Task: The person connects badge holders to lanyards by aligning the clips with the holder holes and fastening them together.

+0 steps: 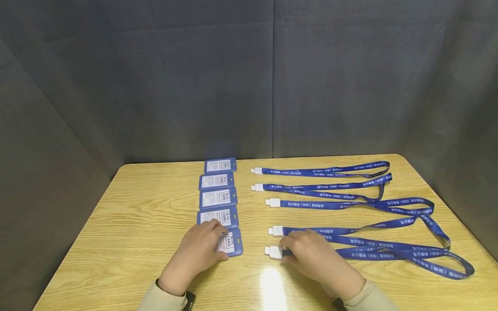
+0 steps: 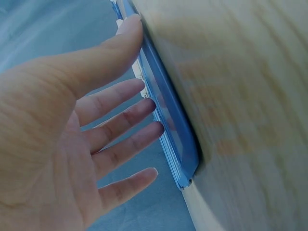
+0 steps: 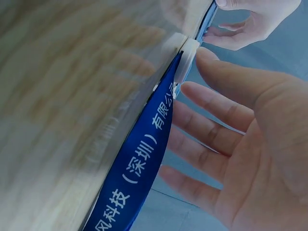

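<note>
My left hand (image 1: 198,250) reaches over the nearest blue ID card holder (image 1: 238,247), which lies flat on the table. In the left wrist view the thumb is right at this card holder's edge, and the other fingers extend loosely along its face. Over the nearest blue lanyard (image 1: 358,254) is my right hand (image 1: 313,255), beside its white plastic clip (image 1: 275,252). The right wrist view has the thumb tip close to the clip and the relaxed fingers spread along the strap (image 3: 139,149), which carries white printed characters.
More card holders form a column behind the left hand, including one (image 1: 218,197) mid-column. Several other lanyards stretch out to the right, clips facing left; a loop (image 1: 447,268) of strap lies near the right edge. A dark grey curtain (image 1: 194,86) stands behind the wooden table (image 1: 128,233).
</note>
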A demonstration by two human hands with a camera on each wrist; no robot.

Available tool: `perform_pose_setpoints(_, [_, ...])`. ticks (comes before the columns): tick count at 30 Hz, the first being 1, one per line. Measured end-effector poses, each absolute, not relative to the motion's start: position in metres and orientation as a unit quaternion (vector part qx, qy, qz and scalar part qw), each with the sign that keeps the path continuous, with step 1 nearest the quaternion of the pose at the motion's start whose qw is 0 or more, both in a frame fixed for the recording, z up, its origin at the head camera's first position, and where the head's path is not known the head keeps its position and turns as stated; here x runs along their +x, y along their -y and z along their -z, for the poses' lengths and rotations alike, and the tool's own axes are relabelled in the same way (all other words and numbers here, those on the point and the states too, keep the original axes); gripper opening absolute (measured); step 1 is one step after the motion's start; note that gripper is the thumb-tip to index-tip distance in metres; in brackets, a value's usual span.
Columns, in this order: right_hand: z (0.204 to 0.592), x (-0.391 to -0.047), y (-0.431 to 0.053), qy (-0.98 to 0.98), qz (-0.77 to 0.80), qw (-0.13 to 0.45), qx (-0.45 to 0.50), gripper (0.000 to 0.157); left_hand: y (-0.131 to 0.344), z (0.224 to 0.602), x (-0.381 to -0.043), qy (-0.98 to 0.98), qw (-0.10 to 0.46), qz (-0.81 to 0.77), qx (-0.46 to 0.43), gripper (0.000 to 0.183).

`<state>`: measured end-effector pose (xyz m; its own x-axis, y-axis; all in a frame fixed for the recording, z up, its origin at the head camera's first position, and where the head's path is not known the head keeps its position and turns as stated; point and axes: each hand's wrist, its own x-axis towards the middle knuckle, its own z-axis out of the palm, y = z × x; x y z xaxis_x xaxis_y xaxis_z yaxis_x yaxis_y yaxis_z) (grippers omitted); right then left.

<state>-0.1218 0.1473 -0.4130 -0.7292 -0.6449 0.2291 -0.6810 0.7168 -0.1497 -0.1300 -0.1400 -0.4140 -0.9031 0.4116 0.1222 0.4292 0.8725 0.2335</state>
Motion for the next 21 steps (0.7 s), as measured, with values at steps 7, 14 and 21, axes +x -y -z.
perform_pose_setpoints(7, [0.4125,-0.1212,-0.1470,0.920,-0.117,0.075,0.365,0.023,0.1401,0.4137,-0.1301,0.966,0.031,0.134,-0.218,0.061])
perform_pose_setpoints(14, [0.4125,-0.1224,-0.1470,0.924,-0.114,0.060,0.360,0.026,0.1408,0.4130,-0.1297,0.966,0.025,0.143,-0.215,0.062])
perform_pose_setpoints(21, [0.4133,-0.1234,-0.1482,0.925,-0.112,0.056,0.360,0.030,0.1411,0.4119,-0.1293,0.966,0.023,0.142,-0.215,0.061])
